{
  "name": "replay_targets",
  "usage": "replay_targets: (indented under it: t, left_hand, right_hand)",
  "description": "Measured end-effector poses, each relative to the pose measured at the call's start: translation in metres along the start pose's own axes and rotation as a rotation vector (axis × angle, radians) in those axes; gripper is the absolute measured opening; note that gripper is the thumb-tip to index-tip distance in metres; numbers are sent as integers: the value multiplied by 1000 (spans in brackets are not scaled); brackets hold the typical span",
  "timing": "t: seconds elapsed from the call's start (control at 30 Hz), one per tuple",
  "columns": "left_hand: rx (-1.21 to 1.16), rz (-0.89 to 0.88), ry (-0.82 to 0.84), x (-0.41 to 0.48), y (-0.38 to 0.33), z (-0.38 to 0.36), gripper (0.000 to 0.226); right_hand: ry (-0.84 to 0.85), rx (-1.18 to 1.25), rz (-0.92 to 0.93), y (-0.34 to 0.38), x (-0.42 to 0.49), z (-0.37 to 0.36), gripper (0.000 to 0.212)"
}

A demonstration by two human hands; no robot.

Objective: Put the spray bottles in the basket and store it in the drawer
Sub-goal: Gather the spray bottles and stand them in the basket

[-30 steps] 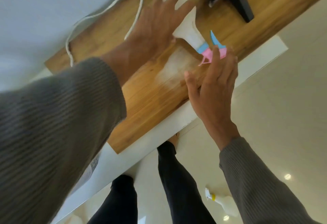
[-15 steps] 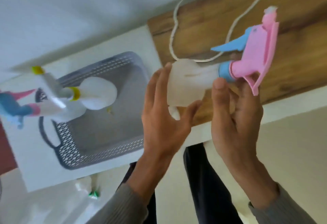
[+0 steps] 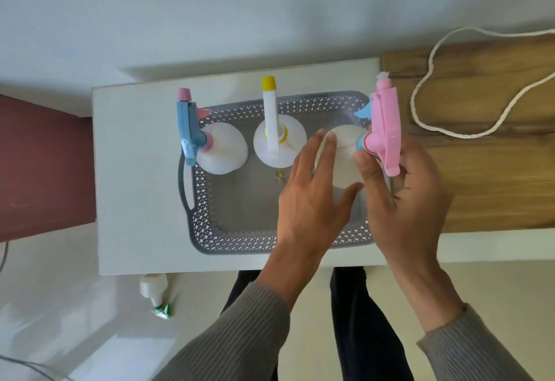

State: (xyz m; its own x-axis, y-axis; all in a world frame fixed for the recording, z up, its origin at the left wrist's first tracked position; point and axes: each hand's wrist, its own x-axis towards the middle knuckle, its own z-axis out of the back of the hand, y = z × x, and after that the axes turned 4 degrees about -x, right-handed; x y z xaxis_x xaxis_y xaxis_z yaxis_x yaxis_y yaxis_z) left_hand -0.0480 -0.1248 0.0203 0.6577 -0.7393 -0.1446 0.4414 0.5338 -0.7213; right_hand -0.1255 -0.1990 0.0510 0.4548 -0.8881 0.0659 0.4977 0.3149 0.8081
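A grey lattice basket [image 3: 240, 239] sits on a white cabinet top [image 3: 135, 185]. Inside it stand two white spray bottles: one with a blue head [image 3: 189, 131] at the left, one with a white and yellow head [image 3: 271, 128] in the middle. Over the basket's right end I hold a third white bottle with a pink head [image 3: 384, 131]. My right hand [image 3: 405, 200] grips its neck under the pink trigger. My left hand [image 3: 312, 200] rests flat against the bottle's body, fingers spread.
Another white spray bottle with a green head [image 3: 156, 293] lies on the floor below the cabinet's front edge. A wooden desk top [image 3: 480, 170] adjoins on the right, with a white cord [image 3: 426, 80] looped over it. A dark red panel [image 3: 45, 164] stands at the left.
The pink-headed bottle was lifted off the wooden desk and carried left to the basket's right end. My view has swung from the desk to the basket.
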Motion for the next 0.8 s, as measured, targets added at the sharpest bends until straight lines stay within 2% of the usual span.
replay_targets:
  t: [0.53, 0.8]
  left_hand:
    - [28, 22, 144, 59, 26, -16, 71]
    - [-76, 35, 148, 57, 33, -18, 71]
  right_hand:
    - [71, 69, -83, -23, 33, -38, 41]
    - [80, 85, -101, -26, 33, -45, 43]
